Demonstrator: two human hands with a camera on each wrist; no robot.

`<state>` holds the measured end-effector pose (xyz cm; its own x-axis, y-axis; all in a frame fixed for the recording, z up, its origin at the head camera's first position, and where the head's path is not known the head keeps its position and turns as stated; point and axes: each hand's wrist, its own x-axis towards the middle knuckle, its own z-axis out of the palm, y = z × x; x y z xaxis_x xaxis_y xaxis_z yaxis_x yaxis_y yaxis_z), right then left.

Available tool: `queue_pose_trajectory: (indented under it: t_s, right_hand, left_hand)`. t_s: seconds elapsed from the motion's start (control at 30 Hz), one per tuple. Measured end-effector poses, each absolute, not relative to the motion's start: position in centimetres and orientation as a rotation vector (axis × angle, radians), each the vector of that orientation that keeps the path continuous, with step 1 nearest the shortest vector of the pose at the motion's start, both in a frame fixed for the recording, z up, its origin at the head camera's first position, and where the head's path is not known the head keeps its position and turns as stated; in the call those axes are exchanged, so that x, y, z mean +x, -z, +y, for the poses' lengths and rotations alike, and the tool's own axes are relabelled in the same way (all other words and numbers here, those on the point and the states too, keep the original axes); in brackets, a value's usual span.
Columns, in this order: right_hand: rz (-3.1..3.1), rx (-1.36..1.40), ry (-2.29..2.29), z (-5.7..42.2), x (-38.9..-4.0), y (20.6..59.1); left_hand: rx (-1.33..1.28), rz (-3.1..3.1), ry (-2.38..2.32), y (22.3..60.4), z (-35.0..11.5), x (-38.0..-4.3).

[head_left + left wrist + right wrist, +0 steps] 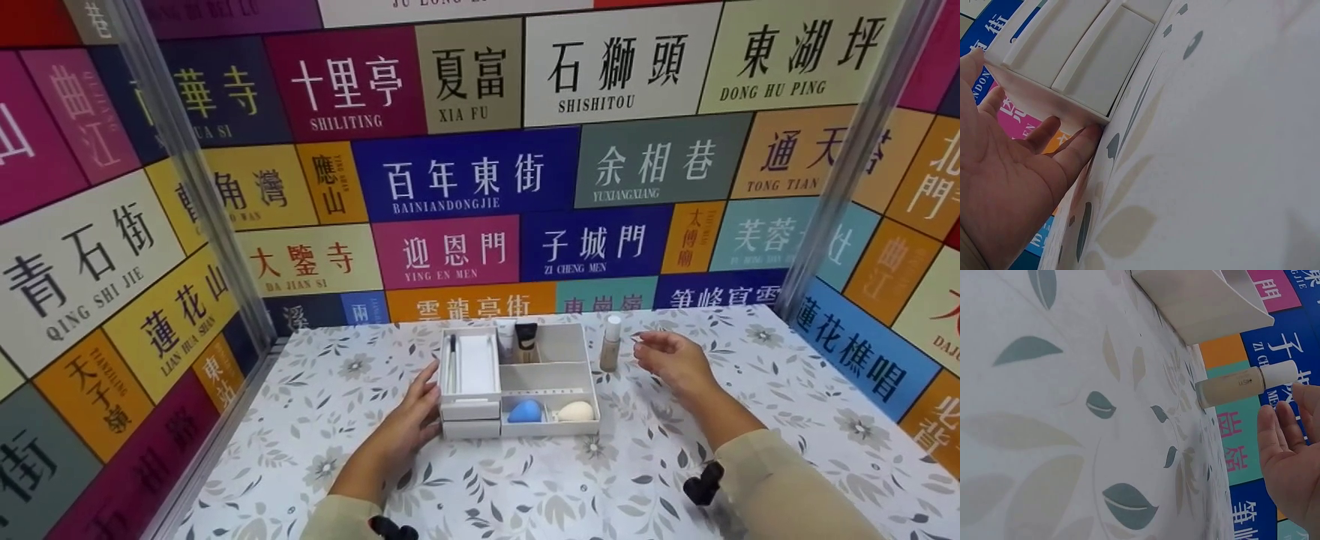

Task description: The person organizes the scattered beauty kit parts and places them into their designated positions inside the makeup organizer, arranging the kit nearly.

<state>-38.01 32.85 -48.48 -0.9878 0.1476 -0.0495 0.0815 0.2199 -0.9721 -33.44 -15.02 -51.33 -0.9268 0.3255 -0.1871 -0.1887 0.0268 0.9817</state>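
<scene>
A white desktop organizer box (550, 430) stands on the table, with two drawer fronts (1103, 67) at its left side. My left hand (405, 420) rests against the box's left side, its fingers extended along the wall. To the right of the box, a foundation bottle (610, 351) with a white cap stands upright. My right hand (679, 367) is just right of this bottle, fingers loosely bent and holding nothing. In the right wrist view its fingertips are close to the cap (1280, 374); whether they touch it I cannot tell.
In the organizer are a blue makeup sponge (524, 411), a cream makeup sponge (576, 412), a black-capped tube (526, 343), a white tube (506, 341) and a slim brush-like stick (452, 367). The table wears a leaf-patterned cloth (675, 450). Behind rises a colourful sign-covered wall (465, 176).
</scene>
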Motion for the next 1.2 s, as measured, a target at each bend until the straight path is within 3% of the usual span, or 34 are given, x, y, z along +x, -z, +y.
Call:
queue_pose_trajectory:
  t_s: [1.2]
  right_hand:
    - [-2.491,-0.223,-1.707,29.0,-42.1,49.9]
  left_hand:
    - [0.15,1.906,-2.0,51.5,-15.0,-33.5]
